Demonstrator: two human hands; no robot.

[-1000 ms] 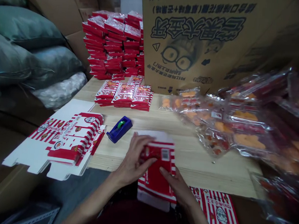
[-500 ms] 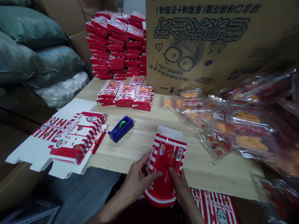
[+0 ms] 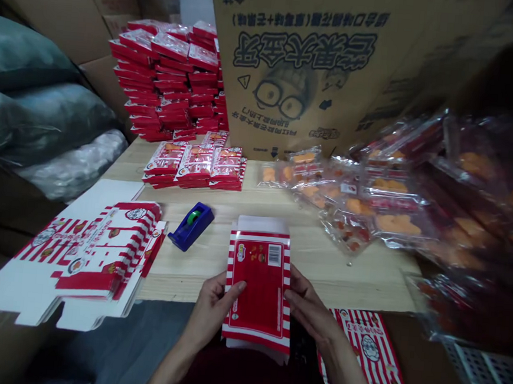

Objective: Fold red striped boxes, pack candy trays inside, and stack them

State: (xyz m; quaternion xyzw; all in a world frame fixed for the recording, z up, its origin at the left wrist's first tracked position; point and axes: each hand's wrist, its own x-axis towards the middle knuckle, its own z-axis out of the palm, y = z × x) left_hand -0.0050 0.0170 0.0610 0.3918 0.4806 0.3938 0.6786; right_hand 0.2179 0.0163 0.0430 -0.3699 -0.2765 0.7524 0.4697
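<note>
Close to my body, over the near edge of the table, is a red-and-white striped paper box (image 3: 257,292) with a barcode, a red panel and white flaps at its far and near ends. My left hand (image 3: 212,304) grips its left side, thumb lying on the red panel. At the right edge my right hand (image 3: 313,309) holds the box, its fingertips against the striped side; part of its grip is hidden. Beyond the box and to the left lies a blue tape dispenser (image 3: 191,226) with a green core.
Flat striped cartons (image 3: 101,251) lie at left. Filled red packs (image 3: 196,163) stand before a tall stack (image 3: 171,85) and a large cardboard box (image 3: 301,71). Clear bags of orange sweets (image 3: 384,202) spread at right. Another striped sheet (image 3: 368,349) lies below the table edge.
The box has flattened from its bowed shape and now sits straighter. My right thumb has moved from the red panel to the right edge. The camera view has turned slightly right.
</note>
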